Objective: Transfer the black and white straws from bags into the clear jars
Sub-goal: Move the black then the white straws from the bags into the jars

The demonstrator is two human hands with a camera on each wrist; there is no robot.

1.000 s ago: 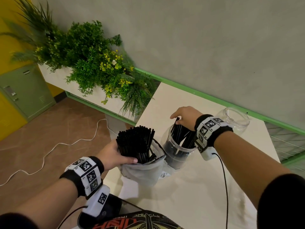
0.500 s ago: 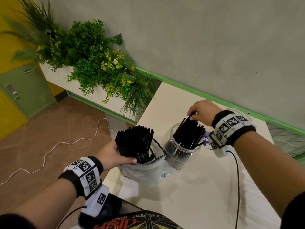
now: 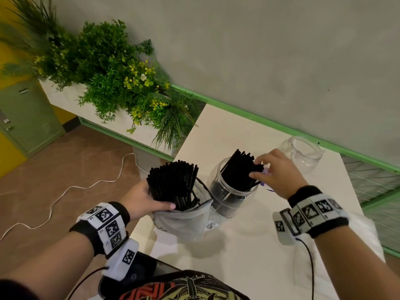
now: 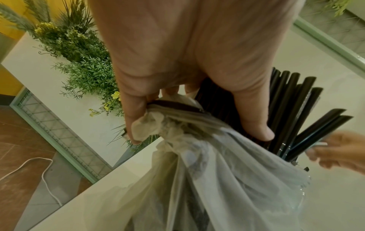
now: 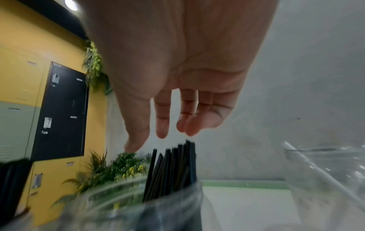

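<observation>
On the white table [image 3: 249, 252] my left hand [image 3: 155, 200] grips a thick bundle of black straws [image 3: 173, 182] standing upright in a thin plastic bag [image 3: 184, 224]. In the left wrist view the left hand [image 4: 195, 118] has its thumb and fingers round the bundle of black straws [image 4: 286, 101] and the bag [image 4: 217, 179]. Right of it stands a clear jar [image 3: 229, 204] holding leaning black straws [image 3: 240, 169]. My right hand [image 3: 257, 168] hovers at their tops, fingers loose. In the right wrist view the right hand [image 5: 162, 134] is open just above the straw tips [image 5: 177, 164]. An empty clear jar [image 3: 303, 152] sits far right.
The bag stands close to the table's left edge, with floor and a white cable [image 3: 65, 191] beyond. A planter of green plants [image 3: 121, 83] stands beyond the far left corner. A green rail [image 3: 281, 128] lines the grey wall. Pale plastic [image 3: 363, 230] lies under my right forearm.
My right hand rose from inside the jar to the straw tops, came back toward me and loosened its fingers. The left hand kept its hold on the bundle.
</observation>
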